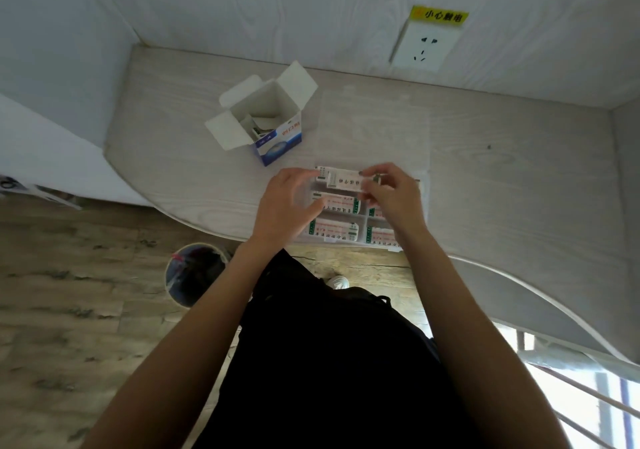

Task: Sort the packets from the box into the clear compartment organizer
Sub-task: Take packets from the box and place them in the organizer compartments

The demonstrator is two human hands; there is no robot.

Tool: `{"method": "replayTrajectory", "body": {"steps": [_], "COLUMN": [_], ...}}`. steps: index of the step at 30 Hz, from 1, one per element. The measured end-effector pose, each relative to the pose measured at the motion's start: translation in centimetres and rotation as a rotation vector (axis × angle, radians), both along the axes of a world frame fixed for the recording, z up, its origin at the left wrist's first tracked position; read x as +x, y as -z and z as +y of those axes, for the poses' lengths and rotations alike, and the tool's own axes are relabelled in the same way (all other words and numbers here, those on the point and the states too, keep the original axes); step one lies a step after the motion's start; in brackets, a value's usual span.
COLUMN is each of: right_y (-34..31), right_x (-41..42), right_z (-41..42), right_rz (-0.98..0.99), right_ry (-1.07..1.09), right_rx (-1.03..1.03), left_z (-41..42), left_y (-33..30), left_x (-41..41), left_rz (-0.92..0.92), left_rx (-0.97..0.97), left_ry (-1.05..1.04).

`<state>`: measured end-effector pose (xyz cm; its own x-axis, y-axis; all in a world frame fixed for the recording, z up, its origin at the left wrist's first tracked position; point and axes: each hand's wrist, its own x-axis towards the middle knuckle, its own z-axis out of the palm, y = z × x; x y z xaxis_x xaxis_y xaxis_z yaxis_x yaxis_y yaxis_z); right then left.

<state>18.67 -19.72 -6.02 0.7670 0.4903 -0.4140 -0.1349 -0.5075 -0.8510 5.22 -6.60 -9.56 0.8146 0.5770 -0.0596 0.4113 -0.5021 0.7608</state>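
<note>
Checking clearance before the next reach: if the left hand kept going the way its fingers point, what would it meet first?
Probably the white printed packet held between both hands; the left hand already touches its end.

A wall socket (425, 47) under a yellow label (438, 16) — and a bin (196, 274) on the floor.

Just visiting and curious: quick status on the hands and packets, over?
Left hand and right hand both pinch one packet over the organizer. Box open, packets remain inside. Nothing blocking.
</note>
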Motion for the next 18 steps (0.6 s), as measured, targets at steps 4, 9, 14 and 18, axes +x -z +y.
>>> {"method": "replayTrajectory", "body": {"steps": [4,9,14,18], "right_y": [1.2,1.9,2.6,2.8], "right_x": [-1.2,-1.7,-2.0,-1.9], "right_z": [-0.5,0.2,0.6,0.5], "right_rz": [-0.207,-0.478,-0.585,-0.607], "right_ry": [-0.098,-0.273,-0.337,-0.342], "right_rx": [-0.114,-0.233,-0.276,-0.328], "left_z": [-0.2,-0.2,0.1,0.5], "left_y": [0.3,0.4,0.6,0.6], "left_x": [-0.1,0.2,0.3,0.5], "left_rz": [0.001,0.012,0.051,0.062], "left_rx": [-0.002,0.088,0.17,0.248], "left_ry": [-0.028,0.009,0.033,0.054]}}
